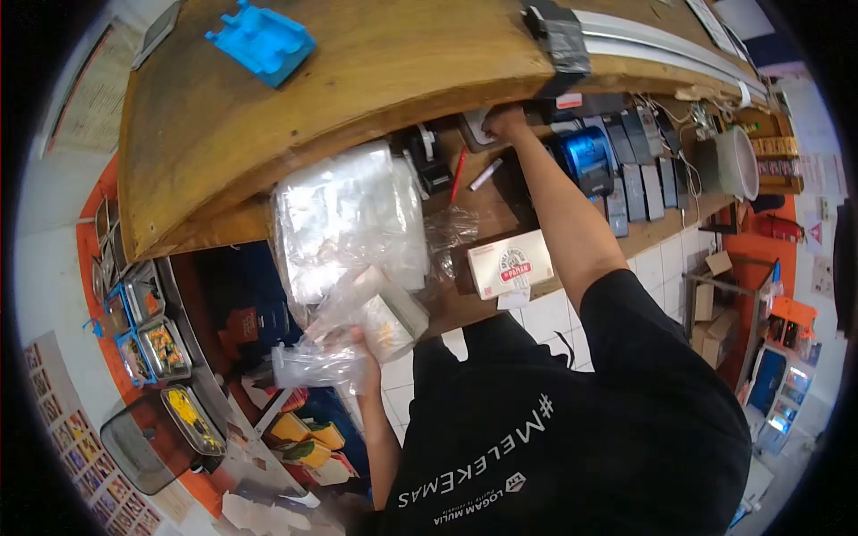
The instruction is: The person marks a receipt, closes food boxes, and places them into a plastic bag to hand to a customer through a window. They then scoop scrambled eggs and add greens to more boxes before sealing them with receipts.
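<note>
My left hand (365, 364) is closed round a crumpled clear plastic bag (308, 366). A whitish box-shaped pack (393, 317) sits against that hand, with clear film over part of it. Under the edge of the upper wooden shelf, my right hand (507, 123) reaches in at a shallow grey tray (476, 132). Its fingers look curled, and what they may hold is too small to make out. Between my arms lies a cream box (511, 265) with a red and black logo. A stack of clear plastic bags (344, 219) covers the counter above my left hand.
A red pen (459, 174), a white marker (485, 174) and a black tape dispenser (427, 156) lie by the tray. Right of my arm stand a blue device (585, 161) and several dark boxes (639, 174). The wooden shelf (384, 80) overhangs the counter, bearing a blue plastic holder (264, 45).
</note>
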Demonstrator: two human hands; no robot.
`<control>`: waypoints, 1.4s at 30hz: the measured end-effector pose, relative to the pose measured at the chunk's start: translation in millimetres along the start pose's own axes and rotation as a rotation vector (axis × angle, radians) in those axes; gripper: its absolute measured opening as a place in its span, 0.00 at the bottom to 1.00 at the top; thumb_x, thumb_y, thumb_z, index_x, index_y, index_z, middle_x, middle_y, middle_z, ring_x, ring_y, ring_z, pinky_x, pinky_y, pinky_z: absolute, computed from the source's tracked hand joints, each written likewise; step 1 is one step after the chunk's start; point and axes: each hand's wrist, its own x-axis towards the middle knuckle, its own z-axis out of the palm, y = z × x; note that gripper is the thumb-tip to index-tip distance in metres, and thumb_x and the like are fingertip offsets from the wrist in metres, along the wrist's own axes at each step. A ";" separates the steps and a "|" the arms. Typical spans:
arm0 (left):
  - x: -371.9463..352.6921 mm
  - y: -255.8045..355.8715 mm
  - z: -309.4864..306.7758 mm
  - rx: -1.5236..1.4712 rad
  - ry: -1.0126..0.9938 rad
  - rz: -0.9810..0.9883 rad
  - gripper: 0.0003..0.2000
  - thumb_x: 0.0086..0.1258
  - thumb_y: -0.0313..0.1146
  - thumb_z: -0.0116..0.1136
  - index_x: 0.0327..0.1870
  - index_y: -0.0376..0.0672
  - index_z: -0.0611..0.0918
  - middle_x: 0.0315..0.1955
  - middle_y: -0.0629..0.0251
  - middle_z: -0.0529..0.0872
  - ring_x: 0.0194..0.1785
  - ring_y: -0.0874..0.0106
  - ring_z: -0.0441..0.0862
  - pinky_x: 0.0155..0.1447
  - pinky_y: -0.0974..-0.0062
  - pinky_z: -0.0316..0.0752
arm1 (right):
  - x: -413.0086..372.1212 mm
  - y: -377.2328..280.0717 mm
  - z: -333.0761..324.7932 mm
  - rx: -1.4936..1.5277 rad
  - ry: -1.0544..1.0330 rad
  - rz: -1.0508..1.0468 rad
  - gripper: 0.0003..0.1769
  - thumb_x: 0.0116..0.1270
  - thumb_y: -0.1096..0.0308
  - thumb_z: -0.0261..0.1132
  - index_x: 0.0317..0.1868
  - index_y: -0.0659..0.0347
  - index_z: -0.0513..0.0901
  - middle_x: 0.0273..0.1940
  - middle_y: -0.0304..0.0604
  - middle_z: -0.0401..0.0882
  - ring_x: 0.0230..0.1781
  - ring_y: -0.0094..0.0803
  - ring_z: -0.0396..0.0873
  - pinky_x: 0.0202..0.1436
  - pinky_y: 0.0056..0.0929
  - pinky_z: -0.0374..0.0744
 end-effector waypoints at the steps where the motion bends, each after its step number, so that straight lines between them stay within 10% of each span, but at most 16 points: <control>1: -2.9 11.0 -12.5 -0.166 -0.066 0.074 0.29 0.81 0.54 0.55 0.67 0.33 0.76 0.58 0.50 0.82 0.67 0.56 0.76 0.75 0.61 0.65 | -8.2 -1.5 -23.1 0.134 -0.141 0.034 0.22 0.58 0.59 0.72 0.48 0.66 0.90 0.54 0.58 0.88 0.52 0.42 0.89 0.55 0.39 0.85; 2: -3.9 20.0 -24.2 -0.335 -0.126 0.147 0.31 0.79 0.54 0.58 0.64 0.30 0.78 0.58 0.46 0.82 0.66 0.51 0.75 0.74 0.59 0.64 | -33.6 -12.3 -51.3 0.248 -0.115 0.005 0.11 0.55 0.68 0.73 0.36 0.68 0.90 0.37 0.54 0.91 0.31 0.36 0.90 0.39 0.36 0.86; 5: -11.3 63.3 -74.1 0.399 0.004 0.747 0.23 0.71 0.47 0.66 0.53 0.33 0.86 0.54 0.48 0.86 0.60 0.47 0.78 0.68 0.55 0.68 | -80.3 -3.3 -61.4 0.931 0.073 0.030 0.04 0.56 0.78 0.70 0.33 0.70 0.88 0.31 0.51 0.89 0.25 0.32 0.87 0.32 0.32 0.84; 9: 20.9 33.9 -77.7 0.078 -0.440 0.512 0.16 0.70 0.40 0.71 0.50 0.37 0.87 0.50 0.54 0.87 0.53 0.55 0.83 0.66 0.57 0.73 | -195.9 -55.1 -34.5 1.543 0.175 -0.122 0.03 0.68 0.79 0.68 0.37 0.72 0.83 0.35 0.49 0.87 0.37 0.38 0.90 0.39 0.31 0.88; 17: 30.2 -67.5 -54.4 -0.010 -0.383 0.622 0.16 0.73 0.33 0.64 0.58 0.37 0.85 0.56 0.51 0.88 0.59 0.55 0.84 0.68 0.56 0.74 | -412.2 -249.0 88.7 1.443 -0.438 -0.267 0.07 0.64 0.78 0.73 0.40 0.73 0.89 0.33 0.46 0.91 0.30 0.26 0.87 0.38 0.27 0.87; 29: 14.4 -16.5 -68.6 -0.144 -0.330 0.879 0.16 0.70 0.33 0.61 0.56 0.40 0.88 0.55 0.52 0.90 0.62 0.52 0.84 0.69 0.57 0.73 | -438.9 -218.4 91.8 0.730 0.105 -0.488 0.06 0.62 0.74 0.72 0.37 0.70 0.90 0.31 0.46 0.90 0.29 0.26 0.88 0.35 0.28 0.84; 35: 23.8 -30.1 -67.8 -0.173 -0.325 0.920 0.16 0.70 0.35 0.61 0.56 0.42 0.89 0.54 0.52 0.90 0.61 0.53 0.84 0.69 0.57 0.73 | -440.4 -256.6 77.3 1.109 -0.126 -0.348 0.07 0.63 0.73 0.73 0.39 0.68 0.90 0.31 0.47 0.90 0.25 0.25 0.86 0.33 0.29 0.83; 40: 23.6 -13.9 -76.3 -0.004 -0.382 0.884 0.18 0.67 0.33 0.63 0.56 0.40 0.89 0.55 0.52 0.90 0.62 0.55 0.84 0.69 0.59 0.73 | -457.1 -237.6 53.8 0.647 -0.046 -0.440 0.07 0.62 0.73 0.69 0.38 0.67 0.90 0.39 0.58 0.89 0.44 0.56 0.87 0.53 0.45 0.83; 42: 17.3 -5.6 -83.7 0.144 -0.401 0.857 0.20 0.63 0.29 0.63 0.57 0.38 0.87 0.56 0.53 0.89 0.63 0.58 0.84 0.70 0.61 0.73 | -456.0 -227.4 53.2 0.599 0.062 -0.450 0.08 0.62 0.73 0.69 0.39 0.67 0.90 0.38 0.57 0.89 0.42 0.53 0.88 0.51 0.43 0.83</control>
